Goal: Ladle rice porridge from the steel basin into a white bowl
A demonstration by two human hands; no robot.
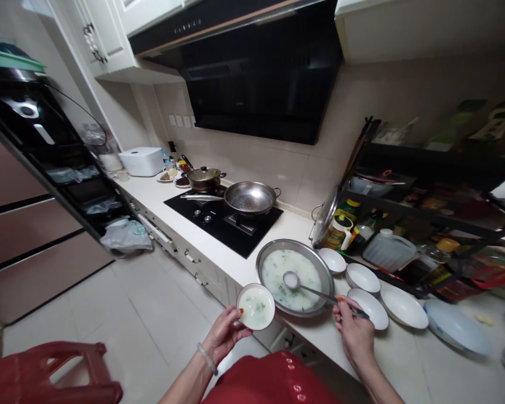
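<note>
My left hand (225,335) holds a small white bowl (256,307) by its left side, thumb on the rim; pale soup with green bits is in it. My right hand (356,331) is closed around the dark handle of a ladle (292,280). The ladle's round head lies at the surface of the soup in a large metal basin (329,283) on the counter. The small bowl is held just left of the basin, in front of the counter edge. White bowls (362,278) stand to the right of the basin, near my right hand.
A steel pan (251,197) and a lidded pot (204,178) sit on the black stove (185,210). Several plates, including a blue-patterned one (457,326), line the counter's right. Behind them is a rack (437,163) with bottles. A red stool (88,373) stands at the lower left.
</note>
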